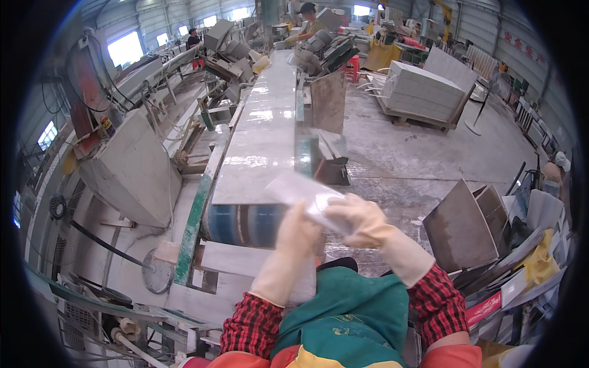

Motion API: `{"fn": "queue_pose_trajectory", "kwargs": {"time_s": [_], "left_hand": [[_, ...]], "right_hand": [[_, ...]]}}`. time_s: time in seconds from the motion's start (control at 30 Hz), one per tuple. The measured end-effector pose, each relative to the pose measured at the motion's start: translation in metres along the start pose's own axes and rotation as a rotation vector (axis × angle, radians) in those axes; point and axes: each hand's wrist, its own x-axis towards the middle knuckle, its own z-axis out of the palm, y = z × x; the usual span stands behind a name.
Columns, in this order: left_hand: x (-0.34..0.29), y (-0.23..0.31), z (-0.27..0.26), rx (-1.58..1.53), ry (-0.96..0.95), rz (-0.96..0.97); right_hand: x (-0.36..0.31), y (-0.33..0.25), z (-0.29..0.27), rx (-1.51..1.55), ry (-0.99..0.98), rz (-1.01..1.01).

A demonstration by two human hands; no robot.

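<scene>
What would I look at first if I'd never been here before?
Probably the shiny, pale piece, blurred, in the middle, held by the gloved left hand and right hand. Next, the long, pale strip running away behind it, with a blue roller under its near end. Then the bright green apron at the bottom.

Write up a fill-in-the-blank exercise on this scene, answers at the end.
1. The left hand and right hand, holding a flat pale piece, both wear cream-coloured ____.
2. The sleeves near the wrists are checked in black and ____.
3. The conveyor has a rounded near end that is mostly ____.
4. The apron is mostly ____.

Missing words: gloves; red; blue; green.
</scene>
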Motion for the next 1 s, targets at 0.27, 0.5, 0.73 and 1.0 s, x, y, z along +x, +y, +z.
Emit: {"fn": "queue_pose_trajectory", "kwargs": {"time_s": [0.27, 0.5, 0.73, 1.0], "left_hand": [[-0.031, 0.073, -0.050, -0.019, 0.621, 0.564], [-0.042, 0.114, -0.128, 0.044, 0.654, 0.631], [-0.040, 0.107, -0.138, 0.166, 0.750, 0.528], [-0.025, 0.109, -0.140, 0.096, 0.726, 0.633]], "right_hand": [[0.031, 0.015, 0.043, -0.102, 0.216, -0.239], [-0.141, 0.157, 0.072, -0.059, 0.255, 0.443], [-0.395, 0.176, 0.062, -0.299, 0.382, 1.342], [-0.512, 0.153, 0.113, -0.451, 0.475, 1.643]]}}
